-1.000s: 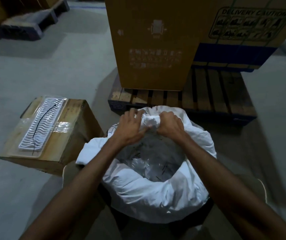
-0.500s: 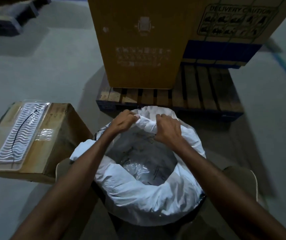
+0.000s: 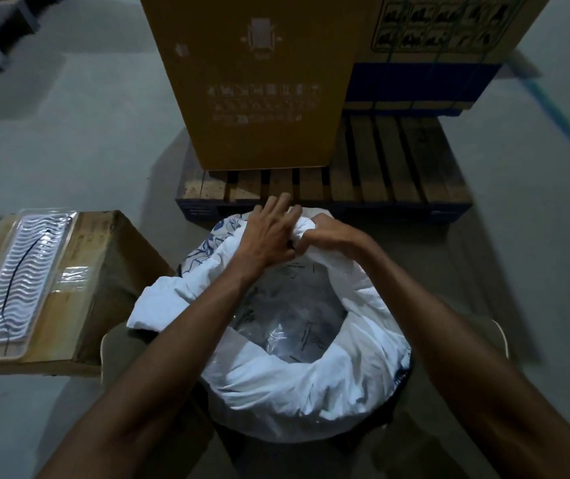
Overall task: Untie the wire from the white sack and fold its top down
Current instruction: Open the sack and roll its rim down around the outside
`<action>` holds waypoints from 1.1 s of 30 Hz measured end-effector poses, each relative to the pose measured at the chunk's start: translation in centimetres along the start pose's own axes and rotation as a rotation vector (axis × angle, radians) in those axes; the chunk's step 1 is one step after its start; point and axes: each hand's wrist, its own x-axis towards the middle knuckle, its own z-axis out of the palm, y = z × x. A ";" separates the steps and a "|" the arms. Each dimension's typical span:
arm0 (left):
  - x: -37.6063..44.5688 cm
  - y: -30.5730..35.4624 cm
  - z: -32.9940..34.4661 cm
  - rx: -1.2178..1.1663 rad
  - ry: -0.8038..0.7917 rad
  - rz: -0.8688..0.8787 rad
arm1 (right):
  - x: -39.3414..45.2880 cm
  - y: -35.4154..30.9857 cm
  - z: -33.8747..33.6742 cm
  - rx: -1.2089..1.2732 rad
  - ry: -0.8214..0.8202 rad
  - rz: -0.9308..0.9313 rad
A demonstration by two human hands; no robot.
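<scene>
Since the earlier frame the left hand (image 3: pixel 269 236) slid rightwards over the far rim of the sack (image 3: pixel 297 392), fingers now spread flat on it; the right hand (image 3: pixel 332 236) stayed pinching the bunched fabric. Risk: the rolled rim springs back up if the pinch slips. The sack stood just in front of the pallet (image 3: pixel 380 174), mouth open, top mostly folded down, clear liner showing; no wire visible.

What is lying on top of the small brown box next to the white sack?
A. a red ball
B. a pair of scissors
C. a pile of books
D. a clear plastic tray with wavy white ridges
D: the small brown box, left of the white sack, has a clear plastic tray with wavy white ridges lying flat on its top.
</scene>
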 end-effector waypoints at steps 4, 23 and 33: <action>2.1 -0.8 -1.1 -0.178 -0.191 -0.179 | -3.1 2.1 1.4 -0.459 0.327 -0.105; 7.6 3.1 -4.2 -0.098 -0.507 -0.076 | -5.0 4.1 0.7 -0.155 0.462 0.041; 5.9 5.7 0.7 0.062 -0.125 0.490 | -5.3 8.3 -3.0 0.602 -0.023 0.175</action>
